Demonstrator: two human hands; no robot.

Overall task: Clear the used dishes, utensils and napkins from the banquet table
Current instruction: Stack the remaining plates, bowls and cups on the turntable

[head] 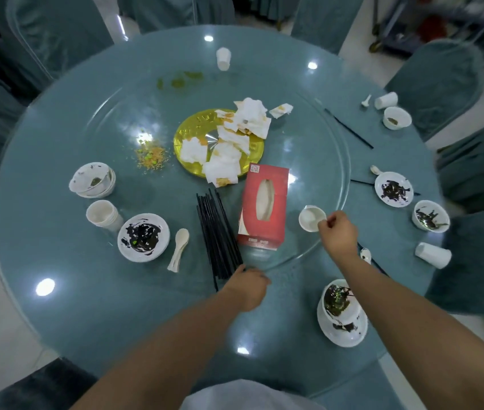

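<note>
My left hand is closed around the near ends of a bundle of black chopsticks lying on the glass turntable. My right hand pinches the rim of a small white cup beside the red tissue box. Crumpled stained napkins cover a gold centre disc. A stack of dirty white bowls stands near my right forearm. A sauce-smeared plate, a white spoon, stacked cups and stacked bowls sit to the left.
On the right lie a dirty plate, a dirty bowl, a tipped cup, another bowl, a cup and loose chopsticks. An upturned cup stands far off. Food crumbs are scattered. Covered chairs ring the table.
</note>
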